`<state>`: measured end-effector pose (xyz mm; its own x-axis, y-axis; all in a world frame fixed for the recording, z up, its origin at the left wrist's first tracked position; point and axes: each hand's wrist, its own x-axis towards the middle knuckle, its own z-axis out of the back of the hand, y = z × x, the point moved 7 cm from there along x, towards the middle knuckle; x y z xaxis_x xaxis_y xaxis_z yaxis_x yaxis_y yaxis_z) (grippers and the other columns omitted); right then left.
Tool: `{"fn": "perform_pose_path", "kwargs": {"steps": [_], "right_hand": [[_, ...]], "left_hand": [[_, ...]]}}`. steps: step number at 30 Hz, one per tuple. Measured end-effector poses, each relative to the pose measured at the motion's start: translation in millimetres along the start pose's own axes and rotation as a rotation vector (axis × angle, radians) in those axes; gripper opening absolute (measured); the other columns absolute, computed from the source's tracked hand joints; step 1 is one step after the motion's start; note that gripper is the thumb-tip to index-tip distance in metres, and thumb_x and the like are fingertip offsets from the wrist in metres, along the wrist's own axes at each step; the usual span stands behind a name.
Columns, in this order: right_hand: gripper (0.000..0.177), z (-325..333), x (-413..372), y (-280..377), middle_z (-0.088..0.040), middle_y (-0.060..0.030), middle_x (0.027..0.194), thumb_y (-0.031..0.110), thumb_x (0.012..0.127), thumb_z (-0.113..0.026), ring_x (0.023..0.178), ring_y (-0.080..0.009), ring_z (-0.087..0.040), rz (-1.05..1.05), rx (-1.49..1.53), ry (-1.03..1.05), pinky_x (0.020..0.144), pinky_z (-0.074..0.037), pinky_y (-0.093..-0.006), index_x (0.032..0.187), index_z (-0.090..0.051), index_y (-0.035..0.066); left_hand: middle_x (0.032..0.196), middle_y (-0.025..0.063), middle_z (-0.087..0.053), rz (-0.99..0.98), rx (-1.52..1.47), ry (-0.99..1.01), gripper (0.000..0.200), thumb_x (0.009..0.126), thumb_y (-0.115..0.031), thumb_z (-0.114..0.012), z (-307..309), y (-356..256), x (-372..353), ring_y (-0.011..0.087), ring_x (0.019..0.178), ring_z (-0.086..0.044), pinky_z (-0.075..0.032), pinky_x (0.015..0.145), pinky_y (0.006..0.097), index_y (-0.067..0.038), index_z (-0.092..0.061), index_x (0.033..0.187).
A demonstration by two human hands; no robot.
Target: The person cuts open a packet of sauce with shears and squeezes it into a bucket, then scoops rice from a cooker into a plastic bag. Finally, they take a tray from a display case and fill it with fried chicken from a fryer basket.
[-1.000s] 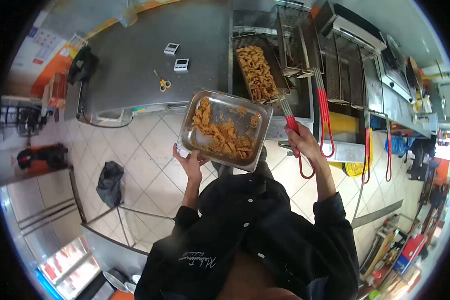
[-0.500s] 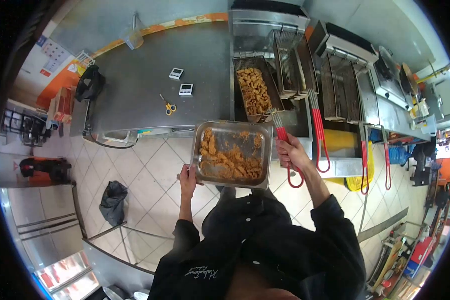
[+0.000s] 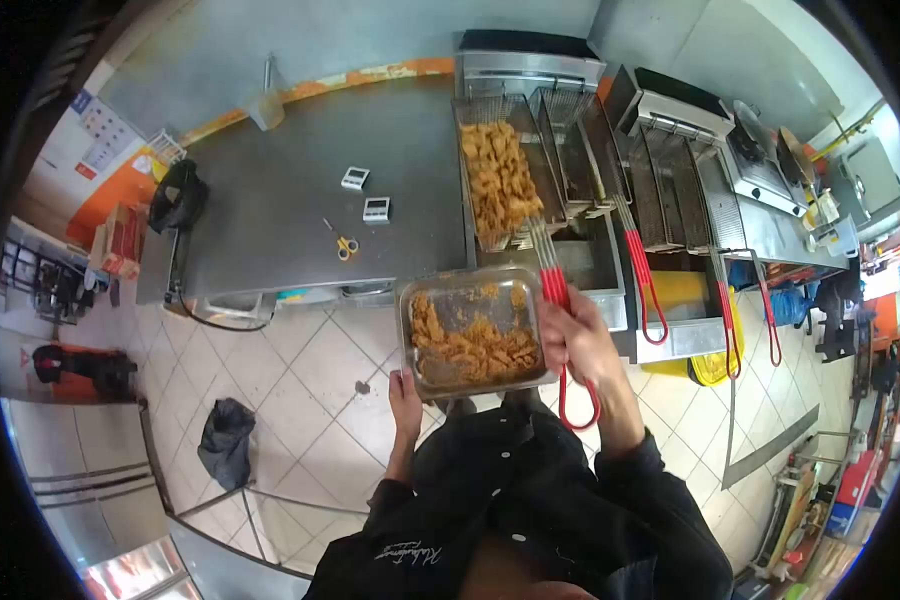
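My left hand holds the lower left corner of a rectangular metal pan in front of my body. Several browned pieces and loose crumbs lie in the pan. My right hand is wrapped round the red handle of a wire fryer basket, beside the pan's right edge. Golden fried pieces fill that basket, which is over the left fryer, beyond the pan. The fingers of my left hand are partly hidden behind the pan.
More fryer baskets with red handles stand to the right. On the steel counter are two small timers and yellow-handled scissors. A black bag lies on the tiled floor at left. A yellow container is below the fryers.
The filled basket has been raised from the fryer, with its handle still in my right hand. The pan stays in my left hand, slightly lower and further right in view.
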<state>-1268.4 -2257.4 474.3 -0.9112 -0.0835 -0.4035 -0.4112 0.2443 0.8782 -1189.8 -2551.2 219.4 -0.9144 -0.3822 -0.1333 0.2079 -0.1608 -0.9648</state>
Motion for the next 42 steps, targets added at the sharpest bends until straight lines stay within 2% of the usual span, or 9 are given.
{"fn": "perform_pose_path", "kwargs": {"steps": [2, 5, 9, 11, 15, 17, 21, 23, 42], "right_hand": [[0.01, 10, 5, -16, -0.043, 0.0036, 0.066, 0.016, 0.1, -0.056, 0.048, -0.0073, -0.038, -0.041, 0.101, 0.027, 0.041, -0.034, -0.0252, 0.106, -0.052, 0.009], [0.009, 10, 30, -26, -0.041, 0.0032, 0.066, 0.014, 0.099, -0.055, 0.048, -0.0076, -0.037, -0.018, 0.174, -0.02, 0.041, -0.034, -0.0256, 0.106, -0.051, 0.01], [0.008, 8, 29, -25, -0.042, 0.0021, 0.067, 0.012, 0.099, -0.054, 0.047, -0.0077, -0.038, -0.023, 0.115, -0.009, 0.042, -0.035, -0.0273, 0.101, -0.048, 0.009], [0.005, 19, 42, -24, -0.041, 0.0035, 0.064, 0.01, 0.099, -0.052, 0.046, -0.0067, -0.038, 0.064, 0.158, 0.014, 0.04, -0.034, -0.0262, 0.102, -0.05, 0.008], [0.004, 16, 34, -24, -0.04, 0.0078, 0.063, 0.008, 0.097, -0.054, 0.047, -0.003, -0.036, 0.03, 0.053, -0.091, 0.038, -0.022, -0.0212, 0.1, -0.055, 0.009], [0.004, 31, 56, -29, -0.04, 0.0074, 0.063, 0.009, 0.097, -0.054, 0.046, -0.0037, -0.035, 0.083, 0.024, -0.112, 0.037, -0.023, -0.0218, 0.101, -0.055, 0.009], [0.004, 7, 27, -11, -0.04, 0.0074, 0.063, 0.013, 0.099, -0.053, 0.047, -0.0031, -0.035, -0.013, 0.014, -0.06, 0.04, -0.028, -0.0209, 0.099, -0.054, 0.009], [0.006, 32, 59, -28, -0.039, 0.0077, 0.064, 0.014, 0.098, -0.055, 0.047, -0.0021, -0.035, 0.1, 0.016, -0.061, 0.037, -0.025, -0.0207, 0.102, -0.055, 0.01], [0.004, 46, 59, -39, -0.04, 0.0065, 0.063, 0.012, 0.097, -0.052, 0.045, -0.004, -0.035, 0.043, -0.048, -0.05, 0.037, -0.024, -0.0213, 0.093, -0.053, 0.011]], "left_hand": [[0.068, 0.0005, -0.043, 0.203, -0.202, 0.051, 0.036, 0.107, -0.035, -0.046, -1, 11, -13, 0.0092, 0.057, -0.044, -0.04, 0.05, 0.0283, -0.006, -0.044, 0.085], [0.066, -0.0007, -0.043, 0.155, -0.215, 0.08, 0.034, 0.106, -0.034, -0.047, -1, 0, -12, 0.0079, 0.052, -0.046, -0.039, 0.043, 0.0279, -0.007, -0.045, 0.086], [0.067, -0.0002, -0.043, 0.178, -0.2, 0.029, 0.036, 0.106, -0.037, -0.048, -1, -4, -14, 0.0079, 0.057, -0.043, -0.039, 0.049, 0.028, -0.006, -0.047, 0.086], [0.068, 0.0023, -0.043, 0.032, 0.041, -0.024, 0.039, 0.105, -0.035, -0.049, 5, -20, -20, 0.0124, 0.067, -0.039, -0.037, 0.058, 0.0322, -0.003, -0.048, 0.083], [0.067, 0.0146, -0.048, 0.112, 0.085, -0.161, 0.039, 0.104, -0.037, -0.051, -3, 20, -9, 0.0224, 0.062, -0.046, -0.041, 0.059, 0.0404, 0.0, -0.05, 0.09], [0.069, 0.0219, -0.051, 0.085, 0.172, -0.225, 0.04, 0.103, -0.037, -0.05, 2, 6, -25, 0.0354, 0.062, -0.051, -0.042, 0.062, 0.0456, 0.001, -0.05, 0.092], [0.072, 0.026, -0.054, 0.134, 0.067, -0.247, 0.04, 0.103, -0.037, -0.049, -7, 5, -21, 0.0446, 0.068, -0.053, -0.043, 0.064, 0.0485, 0.001, -0.05, 0.093], [0.074, 0.0266, -0.055, 0.046, 0.166, -0.266, 0.039, 0.104, -0.037, -0.048, -4, 3, -29, 0.047, 0.071, -0.053, -0.043, 0.065, 0.0488, 0.001, -0.05, 0.093], [0.074, 0.0241, -0.055, 0.164, 0.073, -0.232, 0.043, 0.101, -0.041, -0.052, -6, 24, -56, 0.039, 0.069, -0.052, -0.045, 0.068, 0.0448, 0.001, -0.052, 0.089]]}}
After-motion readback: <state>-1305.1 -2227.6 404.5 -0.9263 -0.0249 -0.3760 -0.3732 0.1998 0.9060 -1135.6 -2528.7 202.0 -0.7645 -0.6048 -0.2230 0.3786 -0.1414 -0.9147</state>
